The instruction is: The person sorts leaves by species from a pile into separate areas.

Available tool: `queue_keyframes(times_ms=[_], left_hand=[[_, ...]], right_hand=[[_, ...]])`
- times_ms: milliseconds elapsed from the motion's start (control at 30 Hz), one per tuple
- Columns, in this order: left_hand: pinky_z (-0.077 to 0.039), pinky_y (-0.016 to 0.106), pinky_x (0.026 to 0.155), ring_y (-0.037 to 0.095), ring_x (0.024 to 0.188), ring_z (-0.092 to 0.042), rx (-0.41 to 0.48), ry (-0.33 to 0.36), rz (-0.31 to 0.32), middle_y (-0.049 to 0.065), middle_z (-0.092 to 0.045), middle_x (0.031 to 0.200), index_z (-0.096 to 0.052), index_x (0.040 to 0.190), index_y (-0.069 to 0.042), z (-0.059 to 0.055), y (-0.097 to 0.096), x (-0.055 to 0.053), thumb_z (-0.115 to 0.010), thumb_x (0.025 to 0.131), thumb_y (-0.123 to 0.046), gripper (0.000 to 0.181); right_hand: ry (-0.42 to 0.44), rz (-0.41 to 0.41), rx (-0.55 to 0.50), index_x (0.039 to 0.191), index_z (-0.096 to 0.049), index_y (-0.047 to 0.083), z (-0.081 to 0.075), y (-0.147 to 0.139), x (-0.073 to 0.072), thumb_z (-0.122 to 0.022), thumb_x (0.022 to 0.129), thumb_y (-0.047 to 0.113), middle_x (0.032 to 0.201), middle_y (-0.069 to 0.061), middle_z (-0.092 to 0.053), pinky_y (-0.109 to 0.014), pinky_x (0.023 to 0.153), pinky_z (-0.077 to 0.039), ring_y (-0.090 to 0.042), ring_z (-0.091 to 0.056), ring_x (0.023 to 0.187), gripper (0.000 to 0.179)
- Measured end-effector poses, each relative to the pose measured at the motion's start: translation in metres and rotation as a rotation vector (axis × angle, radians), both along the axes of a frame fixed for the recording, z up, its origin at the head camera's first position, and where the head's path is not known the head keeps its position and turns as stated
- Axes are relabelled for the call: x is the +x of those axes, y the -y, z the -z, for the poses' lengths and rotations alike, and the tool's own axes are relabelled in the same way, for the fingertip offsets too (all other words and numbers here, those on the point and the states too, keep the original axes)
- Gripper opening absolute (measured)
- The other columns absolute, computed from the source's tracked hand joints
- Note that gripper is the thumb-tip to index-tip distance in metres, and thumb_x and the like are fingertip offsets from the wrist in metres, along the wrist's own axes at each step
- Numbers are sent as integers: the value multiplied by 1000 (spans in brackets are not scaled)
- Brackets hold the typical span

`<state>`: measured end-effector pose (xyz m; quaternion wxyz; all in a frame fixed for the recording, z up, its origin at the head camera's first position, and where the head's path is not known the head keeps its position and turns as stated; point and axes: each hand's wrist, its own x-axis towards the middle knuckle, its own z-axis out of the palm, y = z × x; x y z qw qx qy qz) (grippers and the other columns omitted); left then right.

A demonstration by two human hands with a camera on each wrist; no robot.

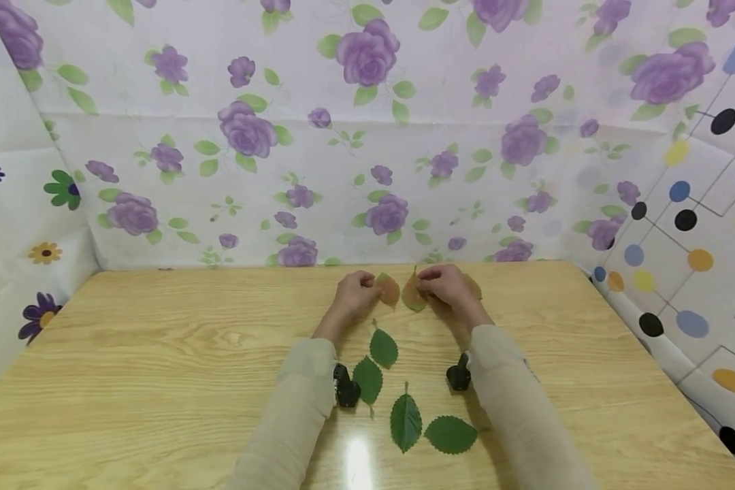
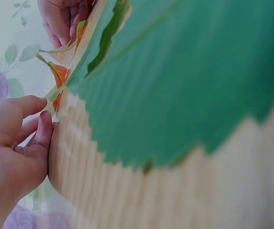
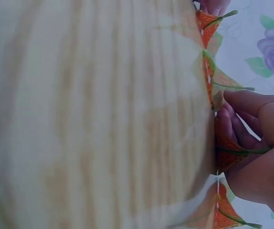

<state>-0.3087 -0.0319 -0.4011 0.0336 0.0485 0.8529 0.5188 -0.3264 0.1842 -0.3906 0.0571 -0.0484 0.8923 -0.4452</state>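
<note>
The desk (image 1: 190,340) reached out to a far edge at 12 o'clock, just short of which the orange leaves lay, so a careless push outward could have run one onto that edge. The sleeves (image 1: 290,408) came in from 7 and 5 o'clock; the right one passed just beside the stem of a green leaf (image 1: 450,435), and a low pull back could have swept it along. The right hand (image 1: 446,286) was narrow, pinching the 2 o'clock side of the middle leaf (image 1: 412,298); the left hand (image 1: 356,296), also narrow, seemed to pinch the left leaf (image 1: 390,289) at 9 o'clock. Squeezing hard could have creased either. The other green leaves (image 1: 384,348) lay towards 6 o'clock from the hands. The right leaf (image 1: 474,286), partly hidden at 3 o'clock of the right hand, risked a nudge from the palm. The left camera (image 1: 346,388) overlapped a green leaf in the head view; whether they touched I could not tell, but a dropped wrist could have dragged it. No container showed; the leaves lay loose.
</note>
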Motion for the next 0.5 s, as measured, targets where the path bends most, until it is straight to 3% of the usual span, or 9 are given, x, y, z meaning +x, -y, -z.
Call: queue_keyframes(times_ms=[267, 500], left_hand=[[-45, 38, 97, 31, 112, -56, 36, 0, 6, 18, -60, 118, -56, 126, 7, 0, 2, 0, -60, 95, -10, 36], [-45, 39, 96, 32, 112, -55, 25, -11, 31, 19, -60, 118, -55, 127, 7, 3, 5, 0, -58, 96, -13, 36]], right_hand=[[21, -21, -22, 123, -60, -5, -10, 2, 2, -63, 93, 9, 117, -21, -63, -35, 82, -52, -29, -61, 101, 34], [13, 8, -79, 122, -60, -7, -13, 4, 3, -61, 94, 7, 112, -22, -63, -33, 72, -53, -28, -63, 86, 31]])
